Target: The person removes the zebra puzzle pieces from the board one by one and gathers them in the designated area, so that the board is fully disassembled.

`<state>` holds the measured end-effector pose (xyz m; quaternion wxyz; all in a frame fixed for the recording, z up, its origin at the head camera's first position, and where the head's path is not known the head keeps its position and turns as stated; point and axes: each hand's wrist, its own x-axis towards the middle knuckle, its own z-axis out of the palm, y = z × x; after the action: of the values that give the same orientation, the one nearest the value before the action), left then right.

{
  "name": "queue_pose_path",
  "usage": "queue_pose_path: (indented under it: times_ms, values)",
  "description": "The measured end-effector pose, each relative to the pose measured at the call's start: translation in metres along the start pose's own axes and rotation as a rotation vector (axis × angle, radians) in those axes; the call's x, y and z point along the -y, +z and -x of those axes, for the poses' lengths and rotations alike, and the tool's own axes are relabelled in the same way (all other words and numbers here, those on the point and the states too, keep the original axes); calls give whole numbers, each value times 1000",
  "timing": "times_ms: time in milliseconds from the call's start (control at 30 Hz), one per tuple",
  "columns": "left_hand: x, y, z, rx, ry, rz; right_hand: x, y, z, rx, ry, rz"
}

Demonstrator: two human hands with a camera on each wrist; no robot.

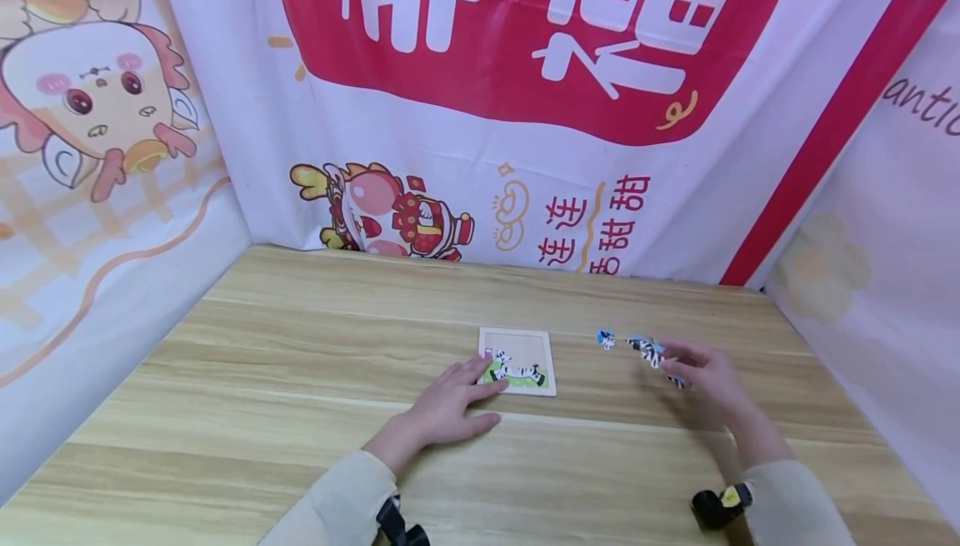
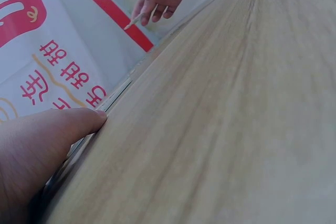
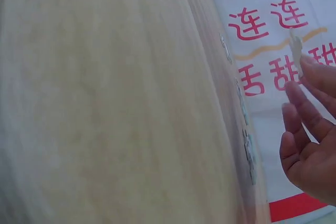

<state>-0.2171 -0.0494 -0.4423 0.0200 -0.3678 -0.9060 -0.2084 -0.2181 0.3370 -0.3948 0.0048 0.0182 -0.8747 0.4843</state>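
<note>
A small square puzzle board (image 1: 517,339) lies on the table with zebra and green grass pieces filling its lower part. My left hand (image 1: 447,403) rests with straight fingers on the board's left and lower edge. Off to the right, my right hand (image 1: 708,373) pinches a black-and-white zebra puzzle piece (image 1: 651,354) between thumb and fingers, raised above the table. Seen edge-on in the right wrist view, the held puzzle piece (image 3: 296,53) looks thin and flat. A loose zebra-head puzzle piece (image 1: 606,339) lies between board and right hand.
Another loose piece (image 1: 678,381) lies under the right hand. Several pieces (image 3: 249,153) show edge-on along the table in the right wrist view. The wooden table (image 1: 315,346) meets a printed cloth backdrop (image 1: 450,137) behind and similar cloths on both sides.
</note>
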Motion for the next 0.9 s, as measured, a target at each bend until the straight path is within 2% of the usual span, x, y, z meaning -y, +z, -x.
queue_pose_path:
  times_ms: [167, 333, 633, 900]
  values:
    - [0, 0, 0, -3, 5, -1, -10, -2, -1, 21, 7, 58]
    - [0, 0, -1, -9, 12, -9, -21, 0, -2, 39, 33, 72]
    - [0, 0, -1, -9, 12, -11, -34, 8, -5, -30, 25, 152]
    - [-1, -1, 0, -2, 2, 4, -38, 11, -8, -36, 21, 166]
